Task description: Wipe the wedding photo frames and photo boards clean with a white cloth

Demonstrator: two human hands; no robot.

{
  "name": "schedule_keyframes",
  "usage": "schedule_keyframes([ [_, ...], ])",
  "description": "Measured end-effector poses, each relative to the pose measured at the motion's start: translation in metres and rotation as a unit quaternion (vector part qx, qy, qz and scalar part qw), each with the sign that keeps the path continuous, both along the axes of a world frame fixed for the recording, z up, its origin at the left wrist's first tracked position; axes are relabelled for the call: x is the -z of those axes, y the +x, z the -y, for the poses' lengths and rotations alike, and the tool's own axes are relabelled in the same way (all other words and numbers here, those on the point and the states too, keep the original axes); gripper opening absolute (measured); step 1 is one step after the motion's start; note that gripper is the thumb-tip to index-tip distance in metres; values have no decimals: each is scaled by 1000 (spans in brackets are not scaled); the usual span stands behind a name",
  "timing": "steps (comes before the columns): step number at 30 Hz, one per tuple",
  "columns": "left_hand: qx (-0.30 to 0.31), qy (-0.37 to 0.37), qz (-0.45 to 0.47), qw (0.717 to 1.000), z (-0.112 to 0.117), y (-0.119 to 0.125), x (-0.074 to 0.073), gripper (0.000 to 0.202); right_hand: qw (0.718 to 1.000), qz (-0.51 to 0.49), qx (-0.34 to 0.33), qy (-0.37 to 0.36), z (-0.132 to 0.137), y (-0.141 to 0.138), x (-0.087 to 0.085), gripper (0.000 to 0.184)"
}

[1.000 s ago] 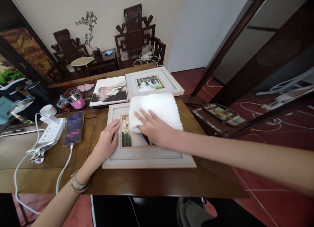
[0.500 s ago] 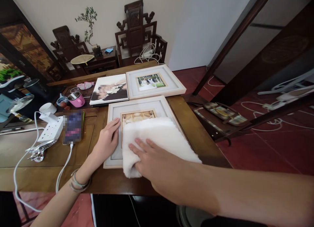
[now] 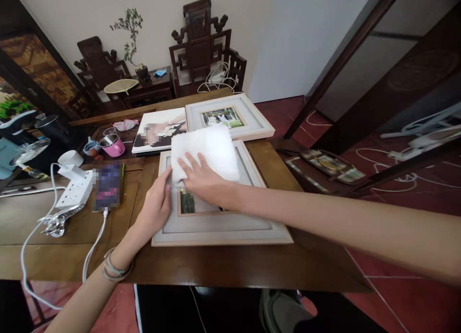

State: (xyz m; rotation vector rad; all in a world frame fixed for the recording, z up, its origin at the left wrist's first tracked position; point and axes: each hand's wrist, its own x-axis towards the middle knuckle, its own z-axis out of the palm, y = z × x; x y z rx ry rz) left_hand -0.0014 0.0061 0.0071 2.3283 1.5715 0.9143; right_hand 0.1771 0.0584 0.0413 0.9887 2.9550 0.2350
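A pale framed photo (image 3: 216, 227) lies flat near the front of the wooden table (image 3: 223, 268). My right hand (image 3: 203, 179) lies flat, fingers stretched out, on a fluffy white cloth (image 3: 207, 148) that covers the frame's far left part. My left hand (image 3: 155, 208) rests open on the frame's left edge, fingers together and flat. Bracelets circle my left wrist.
Behind lie a second framed photo (image 3: 230, 117) and a canvas print (image 3: 158, 133). To the left are a phone (image 3: 107, 186) on a cable, a white power strip (image 3: 74, 189), a pink cup (image 3: 112, 146) and a white mug (image 3: 70, 158). Carved chairs stand at the back wall.
My right hand slid the cloth from the frame's far part down to the near edge, then back up to the far left corner. My left hand stayed on the frame's left edge.
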Motion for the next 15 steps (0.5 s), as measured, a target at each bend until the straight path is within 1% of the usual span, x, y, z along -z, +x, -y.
schedule_keyframes([
  [2, 1, -3, 3, 1000, 0, 0, 0, 46, 1000, -14, -19, -9, 22, 1, 2, 36],
  [4, -6, -7, 5, 1000, 0, 0, 0, 45, 998, -25, -43, -37, 47, 6, 1, 33],
  [6, -12, -18, 4, 1000, 1, 1, -1, 45, 994, -23, -69, -78, 70, 15, -4, 30],
  [8, -15, -28, 4, 999, 1, 1, -1, 45, 988, -6, -90, -124, 83, 24, -11, 27],
  [9, -17, -29, 3, 999, 1, 1, 0, 46, 984, 8, -97, -149, 85, 29, -15, 29],
  [11, -19, -25, -2, 1000, 0, 1, 2, 46, 977, 34, -95, -187, 84, 36, -22, 40],
  [13, -12, -16, -18, 1000, -1, 1, 5, 44, 976, 47, -75, -197, 79, 38, -25, 46],
  [15, -4, -9, -35, 999, -3, 1, 7, 40, 980, 42, -59, -188, 76, 35, -23, 46],
])
